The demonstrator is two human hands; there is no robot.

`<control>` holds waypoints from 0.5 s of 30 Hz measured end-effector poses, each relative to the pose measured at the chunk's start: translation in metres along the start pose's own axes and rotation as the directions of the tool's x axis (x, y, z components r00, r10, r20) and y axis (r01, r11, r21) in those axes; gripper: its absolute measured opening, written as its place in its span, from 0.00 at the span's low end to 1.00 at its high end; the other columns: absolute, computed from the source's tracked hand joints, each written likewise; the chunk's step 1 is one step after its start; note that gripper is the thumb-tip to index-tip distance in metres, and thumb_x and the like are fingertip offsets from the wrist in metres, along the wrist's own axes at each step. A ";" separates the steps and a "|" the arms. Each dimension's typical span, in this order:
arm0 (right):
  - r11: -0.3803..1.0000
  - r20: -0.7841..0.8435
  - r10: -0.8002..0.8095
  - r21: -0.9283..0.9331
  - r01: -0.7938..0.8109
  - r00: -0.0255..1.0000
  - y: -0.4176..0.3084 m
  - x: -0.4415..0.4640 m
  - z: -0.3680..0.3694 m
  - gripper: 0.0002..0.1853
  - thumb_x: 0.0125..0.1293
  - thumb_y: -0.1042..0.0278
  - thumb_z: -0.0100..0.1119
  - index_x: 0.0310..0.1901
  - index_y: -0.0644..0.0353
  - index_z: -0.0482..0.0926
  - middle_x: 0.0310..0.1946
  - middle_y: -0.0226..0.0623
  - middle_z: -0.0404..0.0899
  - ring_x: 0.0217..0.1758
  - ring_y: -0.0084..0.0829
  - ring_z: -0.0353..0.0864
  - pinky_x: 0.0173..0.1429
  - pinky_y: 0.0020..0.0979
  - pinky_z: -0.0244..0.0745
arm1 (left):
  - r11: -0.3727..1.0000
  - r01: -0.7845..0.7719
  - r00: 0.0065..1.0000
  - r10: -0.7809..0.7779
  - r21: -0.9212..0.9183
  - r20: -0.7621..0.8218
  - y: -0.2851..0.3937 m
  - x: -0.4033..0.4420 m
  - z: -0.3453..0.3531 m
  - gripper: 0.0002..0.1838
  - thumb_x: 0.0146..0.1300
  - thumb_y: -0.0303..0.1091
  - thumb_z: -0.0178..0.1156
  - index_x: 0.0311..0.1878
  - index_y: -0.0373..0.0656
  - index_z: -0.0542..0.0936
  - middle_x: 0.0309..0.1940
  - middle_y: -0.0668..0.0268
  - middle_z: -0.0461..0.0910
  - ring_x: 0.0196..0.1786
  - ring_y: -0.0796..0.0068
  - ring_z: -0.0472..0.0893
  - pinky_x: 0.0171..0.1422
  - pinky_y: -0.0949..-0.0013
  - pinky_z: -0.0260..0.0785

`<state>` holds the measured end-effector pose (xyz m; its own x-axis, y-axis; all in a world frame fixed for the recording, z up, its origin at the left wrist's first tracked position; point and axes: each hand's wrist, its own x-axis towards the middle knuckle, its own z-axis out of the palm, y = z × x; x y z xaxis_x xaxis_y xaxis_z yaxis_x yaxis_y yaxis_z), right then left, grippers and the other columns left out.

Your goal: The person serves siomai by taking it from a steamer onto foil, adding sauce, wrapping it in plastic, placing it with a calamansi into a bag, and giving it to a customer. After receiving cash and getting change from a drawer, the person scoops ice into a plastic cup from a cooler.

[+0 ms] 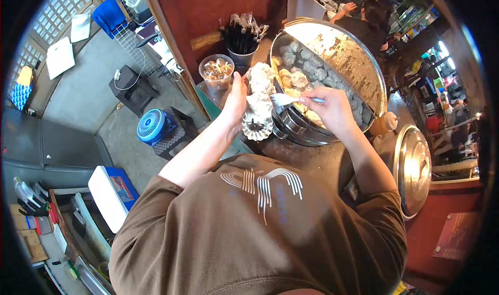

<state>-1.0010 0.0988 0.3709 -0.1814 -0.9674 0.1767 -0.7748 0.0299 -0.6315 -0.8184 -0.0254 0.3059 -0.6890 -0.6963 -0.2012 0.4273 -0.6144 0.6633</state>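
Observation:
My left hand (236,102) is wrapped along the side of a narrow fluted tray (258,132), holding it beside the steamer. Pale dumplings (260,81) fill most of the tray, and its near end shows a dark bare patch. In my right hand (332,110) is a white plastic fork (283,99), pinched by the handle, its tines at the tray's right side. Below and beyond that hand, the round metal steamer (283,131) holds yellowish dumplings (296,80) on the left and greyish dumplings (312,66) along the middle. A shiny, speckled half cover (343,48) spans its far right side.
Behind the tray stand a clear tub (217,68) of small items and a cup of wrapped dark utensils (243,40). A domed metal lid (414,170) leans at the right, near a capped bottle (385,123). Another person (371,22) is beyond the steamer. A blue fan (152,127) sits left.

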 end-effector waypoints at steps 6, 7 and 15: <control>0.953 -0.081 -0.049 -0.303 0.022 0.996 -0.012 -0.005 -0.016 0.08 0.58 0.60 0.63 0.33 0.54 0.85 0.29 0.37 0.82 0.31 0.38 0.81 0.37 0.33 0.75 | 0.997 -0.028 0.999 0.030 -0.075 0.027 -0.010 0.008 -0.012 0.35 0.69 0.63 0.30 0.66 0.46 0.60 0.46 0.60 0.77 0.37 0.67 0.81 0.38 0.64 0.78; 0.936 -0.137 -0.054 -0.352 0.003 0.989 -0.004 -0.003 -0.021 0.08 0.58 0.60 0.62 0.33 0.53 0.85 0.29 0.37 0.81 0.31 0.38 0.81 0.37 0.33 0.75 | 1.000 -0.015 0.996 0.017 -0.027 0.086 -0.008 0.008 -0.019 0.35 0.69 0.63 0.29 0.65 0.45 0.61 0.46 0.58 0.78 0.35 0.65 0.82 0.37 0.64 0.78; 0.629 -0.132 -0.387 -0.761 0.156 0.913 0.055 0.030 -0.024 0.04 0.57 0.66 0.60 0.28 0.54 0.80 0.26 0.31 0.77 0.33 0.33 0.78 0.36 0.33 0.74 | 0.994 0.039 0.997 -0.031 -0.106 0.074 -0.002 0.002 -0.020 0.36 0.67 0.65 0.29 0.66 0.47 0.61 0.44 0.57 0.78 0.35 0.59 0.81 0.36 0.60 0.78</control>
<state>-1.0639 0.0775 0.3598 0.0541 -0.8611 0.5056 -0.9769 0.0591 0.2053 -0.8083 -0.0331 0.2898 -0.7435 -0.6473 -0.1677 0.4596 -0.6768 0.5751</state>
